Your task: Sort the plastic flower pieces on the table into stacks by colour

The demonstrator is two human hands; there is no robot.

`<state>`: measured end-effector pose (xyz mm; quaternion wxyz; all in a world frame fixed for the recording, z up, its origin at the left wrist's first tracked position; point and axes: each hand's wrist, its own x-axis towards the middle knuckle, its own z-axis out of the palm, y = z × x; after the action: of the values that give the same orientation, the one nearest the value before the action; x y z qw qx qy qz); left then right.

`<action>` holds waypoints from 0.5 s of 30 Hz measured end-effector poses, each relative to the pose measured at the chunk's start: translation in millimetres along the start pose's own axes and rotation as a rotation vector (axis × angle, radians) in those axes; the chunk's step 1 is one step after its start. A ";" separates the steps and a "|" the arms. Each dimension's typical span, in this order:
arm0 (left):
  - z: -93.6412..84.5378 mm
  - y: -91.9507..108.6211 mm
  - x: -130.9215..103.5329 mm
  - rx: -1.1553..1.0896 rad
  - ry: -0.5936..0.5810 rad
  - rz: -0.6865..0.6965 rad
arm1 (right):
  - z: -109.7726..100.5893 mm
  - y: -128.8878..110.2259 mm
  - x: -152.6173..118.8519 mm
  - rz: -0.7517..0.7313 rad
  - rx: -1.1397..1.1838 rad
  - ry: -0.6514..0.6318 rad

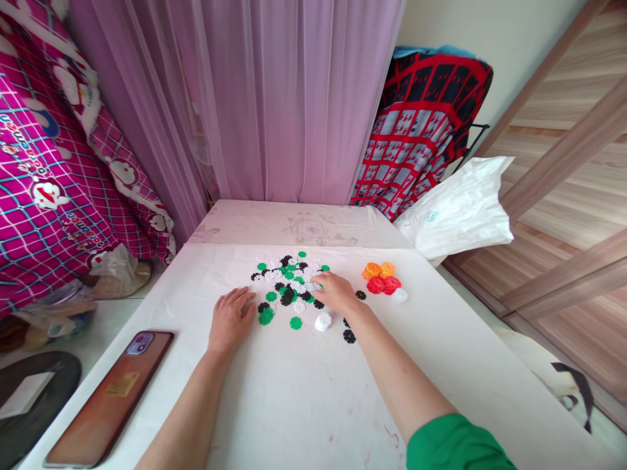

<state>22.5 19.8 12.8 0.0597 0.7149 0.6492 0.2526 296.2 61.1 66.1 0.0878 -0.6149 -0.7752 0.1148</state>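
A loose spread of small notched plastic discs, in white, black and green, lies mid-table. My right hand [334, 291] reaches into its right side, fingers bent together at a white notched disc [311, 286]; the fingertips are partly hidden. At the left edge of the spread my left hand [232, 318] rests on the table with nothing in it, its fingers stretched out and slightly apart. Nearest to it is a green notched disc [266, 316]. A stack of white discs [323, 321] sits just in front of the pile. Black discs [349, 336] lie by my right wrist.
Sorted to the right are orange discs [372, 271], red discs [376, 284] and a white piece [400, 296]. A phone [110, 398] lies face down at the table's left edge. A white bag [460, 209] stands beyond the right edge. Behind the table [294, 398] hangs a purple curtain [284, 98].
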 end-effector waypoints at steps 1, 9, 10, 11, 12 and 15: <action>0.1 -0.2 0.0 0.000 0.002 0.001 | 1.4 -2.5 4.3 -0.003 -0.020 -0.016; 0.6 -0.6 0.5 -0.007 0.001 -0.009 | 5.0 -7.1 16.1 0.021 -0.039 -0.067; 0.4 -0.3 0.4 -0.008 0.000 -0.007 | 4.9 -7.3 16.2 0.021 -0.038 -0.070; 0.1 -0.1 0.3 -0.009 0.000 -0.005 | 5.0 -7.4 16.4 0.020 -0.038 -0.072; -0.1 0.1 0.2 -0.008 0.001 -0.002 | 5.3 -7.5 16.7 0.018 -0.036 -0.074; -0.5 0.4 0.0 -0.002 0.008 0.000 | 5.6 -6.7 18.0 0.017 -0.022 -0.074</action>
<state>22.7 19.6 13.4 0.0579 0.7139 0.6490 0.2563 284.3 76.8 62.6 0.0513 -0.6177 -0.7739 0.1298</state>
